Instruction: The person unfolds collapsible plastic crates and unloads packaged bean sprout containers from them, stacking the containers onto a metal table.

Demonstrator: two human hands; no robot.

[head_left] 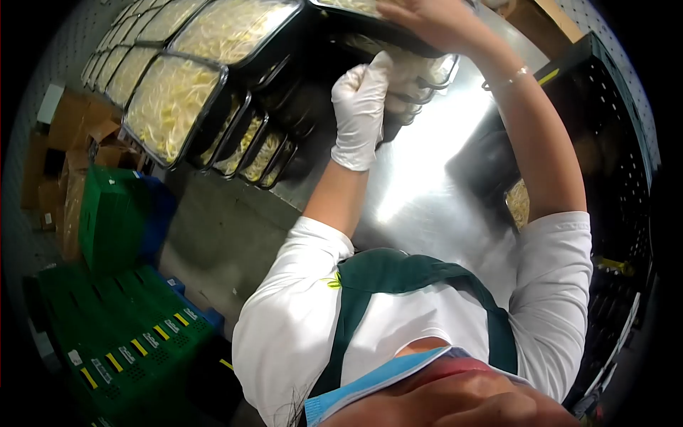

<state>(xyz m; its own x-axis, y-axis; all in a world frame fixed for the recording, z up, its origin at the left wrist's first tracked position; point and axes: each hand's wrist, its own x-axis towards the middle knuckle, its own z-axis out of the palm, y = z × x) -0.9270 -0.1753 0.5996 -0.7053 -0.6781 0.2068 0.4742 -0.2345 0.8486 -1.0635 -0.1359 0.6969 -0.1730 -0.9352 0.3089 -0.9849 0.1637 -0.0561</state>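
My left hand (358,114), in a white glove, has its fingers curled closed beside the stacked black trays at the top; whether a tray edge is in its grip is hidden. My right hand (434,20), bare and partly cut off by the top edge, reaches over a black tray of bean sprouts (348,6) with its fingers stretched out. Below that tray, more film-topped trays (416,71) are stacked on the metal table (420,171). To the left of my gloved hand are several stacks of trays filled with pale bean sprouts (174,107).
Green crates (121,327) stand at the lower left, with cardboard boxes (78,135) behind them. A tall black perforated crate (612,142) is on the right. Near my right arm, another tray of sprouts (518,203) is partly hidden.
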